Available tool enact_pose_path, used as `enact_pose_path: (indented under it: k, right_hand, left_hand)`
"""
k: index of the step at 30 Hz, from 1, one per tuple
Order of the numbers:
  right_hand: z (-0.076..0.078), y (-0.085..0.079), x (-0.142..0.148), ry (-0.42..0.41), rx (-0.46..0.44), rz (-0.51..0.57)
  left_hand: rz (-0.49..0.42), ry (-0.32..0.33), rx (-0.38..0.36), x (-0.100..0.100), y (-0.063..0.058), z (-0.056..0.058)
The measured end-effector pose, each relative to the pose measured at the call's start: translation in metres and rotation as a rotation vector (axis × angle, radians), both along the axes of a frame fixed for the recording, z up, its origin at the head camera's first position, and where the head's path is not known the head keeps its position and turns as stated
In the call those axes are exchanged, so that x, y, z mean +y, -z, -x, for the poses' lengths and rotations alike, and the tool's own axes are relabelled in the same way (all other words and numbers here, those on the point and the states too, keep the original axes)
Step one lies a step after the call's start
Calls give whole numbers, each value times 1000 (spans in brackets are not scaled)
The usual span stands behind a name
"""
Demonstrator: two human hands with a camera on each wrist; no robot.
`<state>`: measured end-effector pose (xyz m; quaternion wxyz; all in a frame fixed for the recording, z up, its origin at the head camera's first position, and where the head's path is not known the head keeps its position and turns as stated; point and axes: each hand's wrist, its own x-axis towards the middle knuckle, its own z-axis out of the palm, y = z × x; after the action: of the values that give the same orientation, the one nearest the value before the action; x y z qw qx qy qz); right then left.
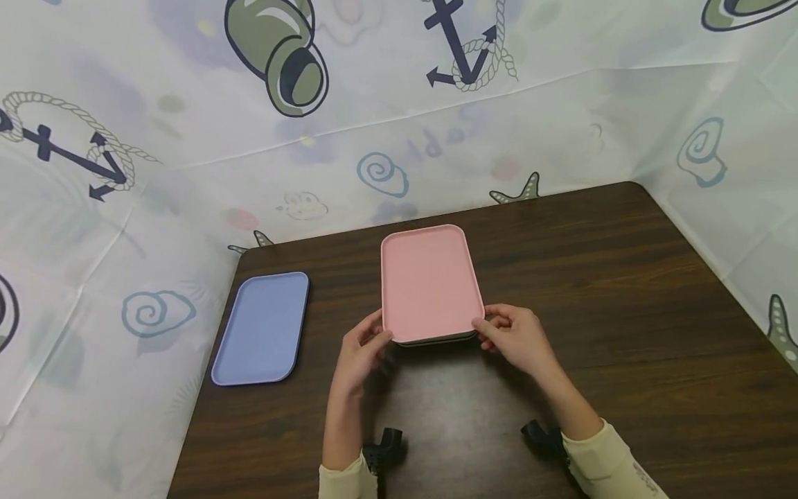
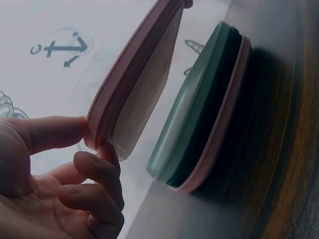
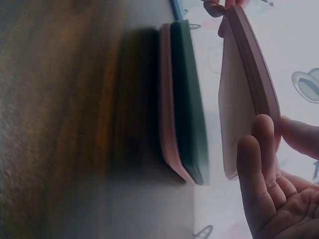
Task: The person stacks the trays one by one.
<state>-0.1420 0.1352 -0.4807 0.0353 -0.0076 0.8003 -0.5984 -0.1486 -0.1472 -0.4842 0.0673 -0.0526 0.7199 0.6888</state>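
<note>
Both hands hold a pink tray by its two near corners. The left hand pinches one corner, thumb on the rim and fingers curled beneath. At the opposite corner the right hand grips it with the thumb above and fingertips below. Both wrist views show this tray lifted, a gap under its pale underside. Beneath it a stack rests on the table, with a green tray on top and another pink tray at the bottom. From the head view the raised tray hides most of that stack.
A blue tray lies flat to the left on the dark wooden table. Cloth printed with anchors and shells hangs behind the table and along its sides. Black wrist mounts stick out below the hands.
</note>
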Motion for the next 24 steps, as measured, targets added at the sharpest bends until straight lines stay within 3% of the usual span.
enact_pose_path:
  k: [14, 24]
  right_hand:
    - [6, 11, -5, 4, -19, -41]
    - [8, 11, -5, 20, -14, -104]
  left_hand:
    - [62, 25, -73, -3, 10, 7]
    - [90, 39, -54, 0, 15, 13]
